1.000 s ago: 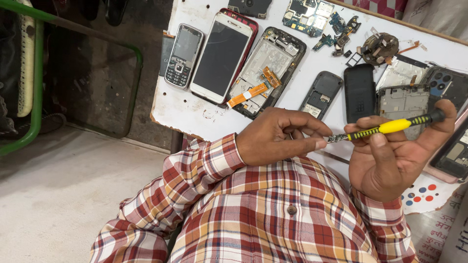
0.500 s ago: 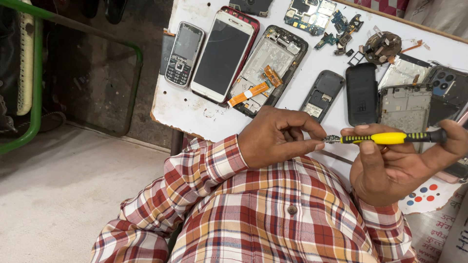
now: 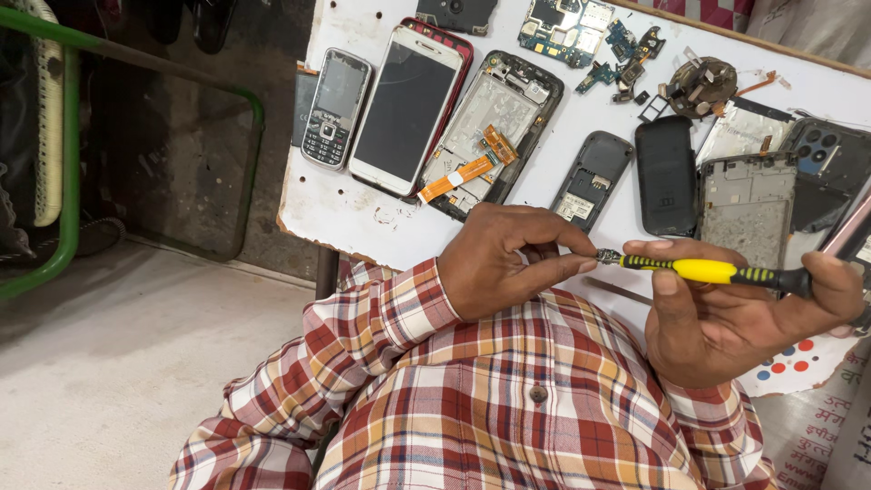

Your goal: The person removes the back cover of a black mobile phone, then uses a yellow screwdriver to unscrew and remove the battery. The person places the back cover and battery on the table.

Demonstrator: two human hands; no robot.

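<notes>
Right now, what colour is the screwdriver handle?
Yellow with black grip bands, seen in the head view: screwdriver, held in the right hand.

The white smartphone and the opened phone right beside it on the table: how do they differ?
The white smartphone lies closed, showing a dark blank screen. The opened phone has no screen, baring grey metal insides and an orange ribbon cable. The smartphone's edge is red, the opened phone's frame black. Both lie flat, tilted alike, on the white table.

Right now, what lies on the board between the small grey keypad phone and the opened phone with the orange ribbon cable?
A white touchscreen phone in a red case, seen in the head view.
</notes>
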